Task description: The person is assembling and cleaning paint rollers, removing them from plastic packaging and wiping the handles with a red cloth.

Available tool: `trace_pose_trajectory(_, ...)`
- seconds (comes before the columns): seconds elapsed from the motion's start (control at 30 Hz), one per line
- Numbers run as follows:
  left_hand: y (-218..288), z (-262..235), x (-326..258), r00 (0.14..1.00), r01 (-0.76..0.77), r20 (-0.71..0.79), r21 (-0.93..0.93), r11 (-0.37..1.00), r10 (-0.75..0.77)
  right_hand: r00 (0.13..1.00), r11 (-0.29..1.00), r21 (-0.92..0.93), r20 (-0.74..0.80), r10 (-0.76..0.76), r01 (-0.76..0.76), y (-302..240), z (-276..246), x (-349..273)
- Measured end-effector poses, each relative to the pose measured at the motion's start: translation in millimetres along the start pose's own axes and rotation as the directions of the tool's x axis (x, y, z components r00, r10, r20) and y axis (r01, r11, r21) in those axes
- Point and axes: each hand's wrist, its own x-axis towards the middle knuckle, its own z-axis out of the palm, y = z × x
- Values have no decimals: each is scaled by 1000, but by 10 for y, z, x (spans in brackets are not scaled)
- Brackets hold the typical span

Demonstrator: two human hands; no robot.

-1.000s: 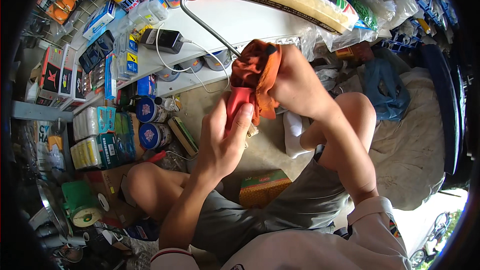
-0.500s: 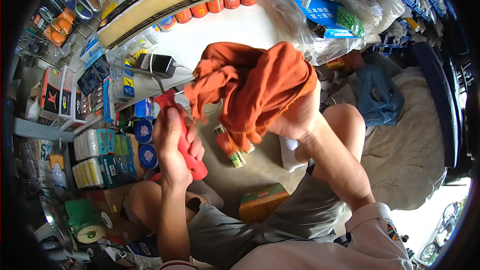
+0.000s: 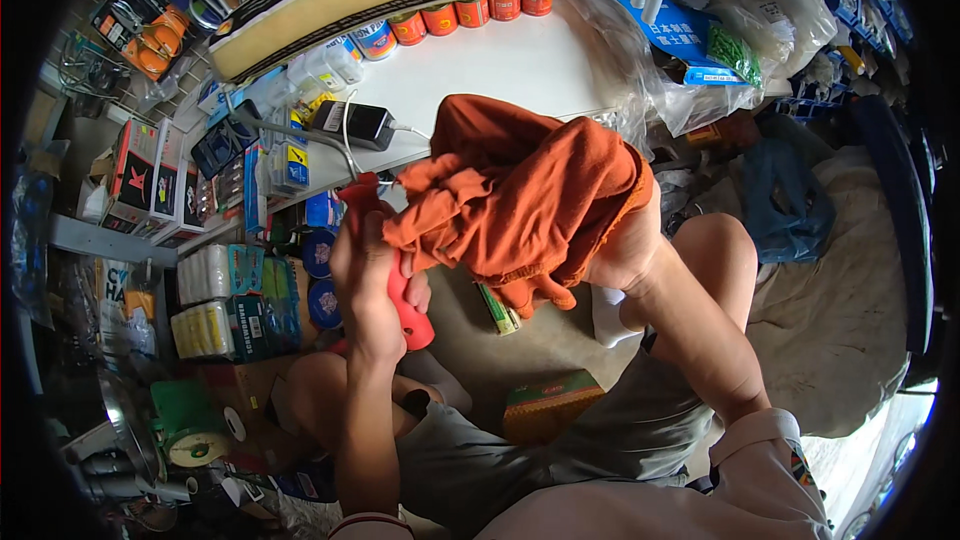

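Note:
A paint roller (image 3: 350, 18) with a cream sleeve in a printed plastic wrapper stands tilted in front of me. My left hand (image 3: 368, 285) is closed around its red handle, and the bent grey metal rod runs up from there to the sleeve. A rust-orange cloth (image 3: 535, 195) hangs bunched in my right hand (image 3: 630, 255), whose fingertips show below the cloth's lower edge while the rest of the fingers are covered. The cloth's left end lies against my left hand, covering part of the fingers and the handle's upper part.
Beyond my hands is a white tabletop (image 3: 480, 70) with red cans (image 3: 438, 20) along its back and a black adapter (image 3: 352, 125) with a white cable. Packed goods (image 3: 225, 280) crowd the left side. A green-and-yellow box (image 3: 550, 405) lies between my legs; a blue bag (image 3: 785, 190) is at right.
The cloth has come left against my left hand and the roller's handle. My whole view has shifted slightly, so the surroundings appear farther right.

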Motion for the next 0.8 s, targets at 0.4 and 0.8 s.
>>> trace_pose_trajectory(0.4,-270,-144,208,991,-129,39,476,870,126,679,-510,-758,122,-724,-407,-876,52,-185)
trace_pose_trajectory(0.8,-316,-90,59,805,-589,555,789,175,208,878,-504,-861,291,-381,67,-671,300,27)
